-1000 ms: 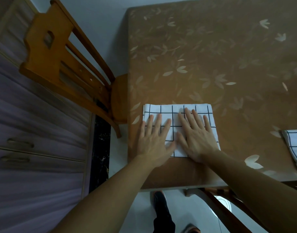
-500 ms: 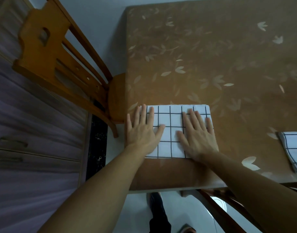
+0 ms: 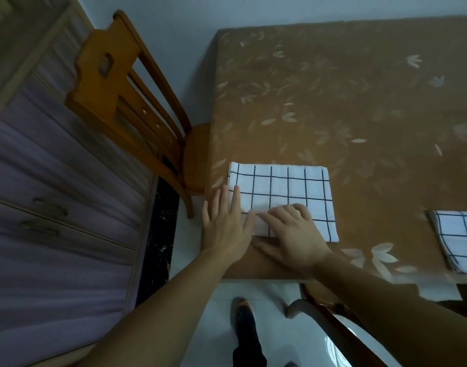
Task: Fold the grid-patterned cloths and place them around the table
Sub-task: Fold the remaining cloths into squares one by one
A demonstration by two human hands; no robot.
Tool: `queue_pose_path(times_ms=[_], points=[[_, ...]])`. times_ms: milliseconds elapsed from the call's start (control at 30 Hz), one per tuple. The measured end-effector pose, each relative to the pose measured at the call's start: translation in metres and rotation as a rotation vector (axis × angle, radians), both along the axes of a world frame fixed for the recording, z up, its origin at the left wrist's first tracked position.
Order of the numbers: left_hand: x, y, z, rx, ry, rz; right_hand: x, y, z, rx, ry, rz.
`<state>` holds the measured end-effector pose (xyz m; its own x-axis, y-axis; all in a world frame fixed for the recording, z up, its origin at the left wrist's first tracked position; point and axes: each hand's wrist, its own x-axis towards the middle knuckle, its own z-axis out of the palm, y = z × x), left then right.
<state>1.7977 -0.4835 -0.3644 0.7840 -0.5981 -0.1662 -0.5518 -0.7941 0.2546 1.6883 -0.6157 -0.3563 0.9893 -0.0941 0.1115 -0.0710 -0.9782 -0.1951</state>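
A moment ago both hands lay flat on the cloth [image 3: 280,186], pressing it smooth. Now the right hand [image 3: 293,234] has slid over to the left and its fingers have curled up. They sit bent on the near part of the cloth, and the thumb lies along the near edge, so I think it is pinching that edge. The left hand [image 3: 224,229] is flat with straight fingers. Half of it rests on the left side of the cloth and half on the bare surface [image 3: 333,102] beside it. The tips of the two hands touch.

To me this means the smoothing is over. The person may be about to tug the cloth straight, or fold it once more — I can't say which.

The cloth lies folded on the near left corner of the surface, close to both edges.

Now let me count. I see two cloths — this one, and a second cloth [image 3: 457,234] at the near right, well apart from it. It looks folded too. I see two hands, one surface, and two chairs: the left chair [image 3: 115,94] pushed against the left side, and the near chair [image 3: 333,327] down by the person's legs.
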Motion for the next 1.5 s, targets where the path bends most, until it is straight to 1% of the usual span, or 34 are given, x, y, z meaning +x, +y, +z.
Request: queue_pose_path(times_ms=[133,300,367,400,467,567,633,667,700,767,833,867,900,933,1033,1133,1200,1267,1333,1433,1467,1500], points=[[-0.004,0.013,0.007,-0.094,0.019,0.067,-0.008,0.002,-0.003,-0.014,-0.013,0.081],[-0.012,0.027,0.013,-0.143,0.023,0.121,0.0,0.0,-0.005,-0.11,-0.054,0.173],[-0.015,0.033,0.015,-0.195,0.041,0.128,0.002,0.002,-0.003,-0.097,-0.033,0.17],[-0.016,0.036,0.016,-0.245,0.051,0.135,0.002,0.003,-0.001,-0.046,-0.023,0.138],[-0.015,0.039,0.02,-0.426,0.13,0.195,0.0,0.006,0.012,0.184,-0.045,-0.011],[-0.009,0.037,0.039,-0.768,0.43,0.418,0.002,0.0,0.048,0.609,-0.117,-0.294],[-0.002,0.032,0.052,-0.954,0.629,0.601,0.005,-0.012,0.082,0.82,-0.171,-0.404],[0.002,0.029,0.059,-1.014,0.714,0.665,0.007,-0.019,0.1,0.907,-0.205,-0.441],[0.005,0.027,0.065,-1.038,0.79,0.69,0.009,-0.026,0.117,1.01,-0.246,-0.471],[0.009,0.02,0.077,-0.994,0.983,0.642,0.01,-0.041,0.147,1.276,-0.311,-0.538],[0.013,0.012,0.087,-0.983,1.247,0.554,0.008,-0.051,0.165,1.503,-0.291,-0.626],[0.015,0.009,0.092,-0.994,1.363,0.511,0.007,-0.055,0.167,1.542,-0.265,-0.669],[0.016,0.006,0.097,-1.005,1.447,0.47,0.006,-0.058,0.168,1.561,-0.24,-0.711],[0.017,0.001,0.101,-0.991,1.482,0.431,0.004,-0.062,0.163,1.554,-0.211,-0.739],[0.022,-0.015,0.099,-0.88,1.362,0.384,-0.003,-0.071,0.143,1.457,-0.095,-0.801],[0.026,-0.028,0.092,-0.815,1.307,0.464,-0.011,-0.081,0.121,1.424,-0.016,-0.793],[0.029,-0.031,0.086,-0.771,1.296,0.513,-0.014,-0.085,0.11,1.367,-0.029,-0.791],[0.03,-0.033,0.084,-0.752,1.295,0.528,-0.014,-0.087,0.102,1.254,-0.067,-0.805],[0.031,-0.037,0.084,-0.777,1.296,0.554,-0.011,-0.089,0.101,1.203,-0.135,-0.814],[0.04,-0.041,0.079,-0.858,1.256,0.624,-0.008,-0.094,0.102,1.118,-0.233,-0.766],[0.043,-0.041,0.079,-0.85,1.213,0.587,-0.007,-0.096,0.104,1.087,-0.258,-0.757],[0.045,-0.043,0.08,-0.802,1.144,0.507,-0.006,-0.098,0.106,1.061,-0.277,-0.749]])
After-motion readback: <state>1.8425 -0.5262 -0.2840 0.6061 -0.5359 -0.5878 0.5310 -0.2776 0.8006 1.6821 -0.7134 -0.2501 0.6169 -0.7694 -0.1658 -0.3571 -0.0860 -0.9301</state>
